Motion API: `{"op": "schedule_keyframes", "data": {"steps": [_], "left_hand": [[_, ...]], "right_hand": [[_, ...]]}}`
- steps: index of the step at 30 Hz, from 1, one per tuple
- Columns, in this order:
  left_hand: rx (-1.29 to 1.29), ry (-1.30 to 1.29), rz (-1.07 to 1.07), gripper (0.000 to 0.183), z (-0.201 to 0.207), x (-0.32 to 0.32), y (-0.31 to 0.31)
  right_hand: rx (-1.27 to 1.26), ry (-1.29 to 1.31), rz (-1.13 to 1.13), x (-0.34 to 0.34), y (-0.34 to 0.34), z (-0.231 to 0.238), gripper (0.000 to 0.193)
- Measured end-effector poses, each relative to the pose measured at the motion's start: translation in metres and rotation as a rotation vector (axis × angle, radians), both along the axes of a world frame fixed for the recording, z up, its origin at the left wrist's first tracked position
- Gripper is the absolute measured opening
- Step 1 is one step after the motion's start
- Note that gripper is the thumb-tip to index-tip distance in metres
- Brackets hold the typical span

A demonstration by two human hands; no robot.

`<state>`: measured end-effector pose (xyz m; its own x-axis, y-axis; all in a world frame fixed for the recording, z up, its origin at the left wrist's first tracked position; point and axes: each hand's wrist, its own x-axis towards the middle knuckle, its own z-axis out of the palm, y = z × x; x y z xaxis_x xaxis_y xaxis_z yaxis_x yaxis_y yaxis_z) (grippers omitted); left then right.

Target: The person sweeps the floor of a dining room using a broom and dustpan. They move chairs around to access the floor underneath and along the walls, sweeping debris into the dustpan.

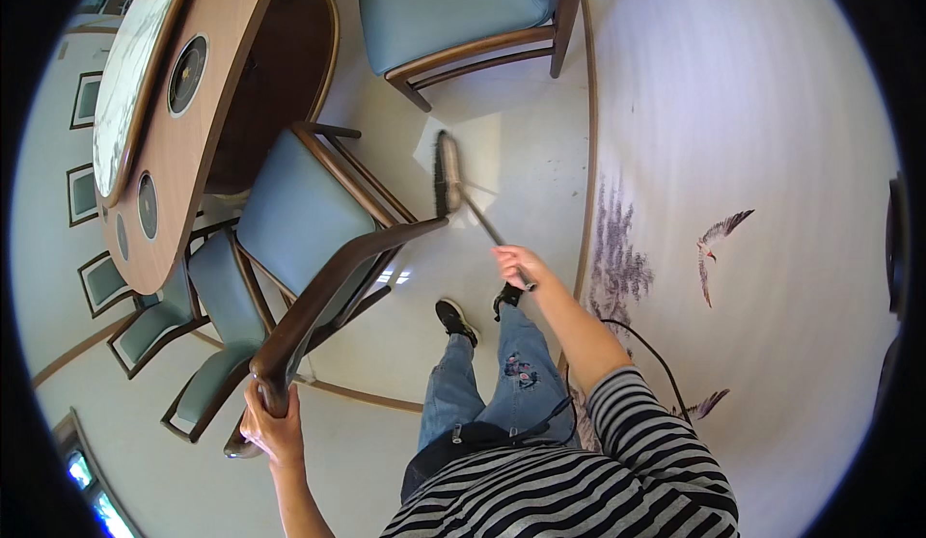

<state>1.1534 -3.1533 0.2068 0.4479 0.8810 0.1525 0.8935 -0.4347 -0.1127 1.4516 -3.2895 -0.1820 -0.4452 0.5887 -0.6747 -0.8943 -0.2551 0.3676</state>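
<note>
My right hand (518, 265) is closed around the handle of a broom (479, 220). The broom's dark-bristled head (447, 173) is down by the pale floor, slightly blurred, between two chairs. My left hand (273, 426) grips the end of the curved dark wooden backrest of a chair (307, 212) with a blue-grey seat. That chair looks tilted toward me, beside the round table.
A round wooden table (217, 65) with a marble turntable (138, 75) stands at left. Another blue chair (453, 12) is ahead, and several more (207, 384) line the left. A wall (762, 142) with painted birds borders the right. A black cable (656, 350) hangs near my right arm.
</note>
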Motion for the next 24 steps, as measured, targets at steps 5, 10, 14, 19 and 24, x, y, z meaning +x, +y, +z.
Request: {"op": "schedule_keyframes", "data": {"steps": [5,10,14,19,24], "left_hand": [[0.022,0.031,-0.169,0.029,0.003,-0.046,-0.005],[-0.017,0.047,-0.193,0.029,0.007,-0.056,-0.006],[0.012,0.052,-0.227,0.030,0.011,-0.059,-0.001],[-0.031,0.086,-0.203,0.029,0.015,-0.049,-0.005],[0.007,0.124,-0.167,0.029,0.017,-0.044,-0.015]], "right_hand": [[-0.174,-0.331,0.088,0.043,-0.072,0.033,0.009],[-0.209,-0.609,0.276,0.016,-0.092,0.123,0.017],[-0.121,-0.518,0.257,-0.003,-0.108,0.144,0.017],[-0.091,-0.455,0.318,0.027,-0.102,0.130,0.010],[-0.076,-0.515,0.308,0.098,-0.115,0.075,0.019]]}}
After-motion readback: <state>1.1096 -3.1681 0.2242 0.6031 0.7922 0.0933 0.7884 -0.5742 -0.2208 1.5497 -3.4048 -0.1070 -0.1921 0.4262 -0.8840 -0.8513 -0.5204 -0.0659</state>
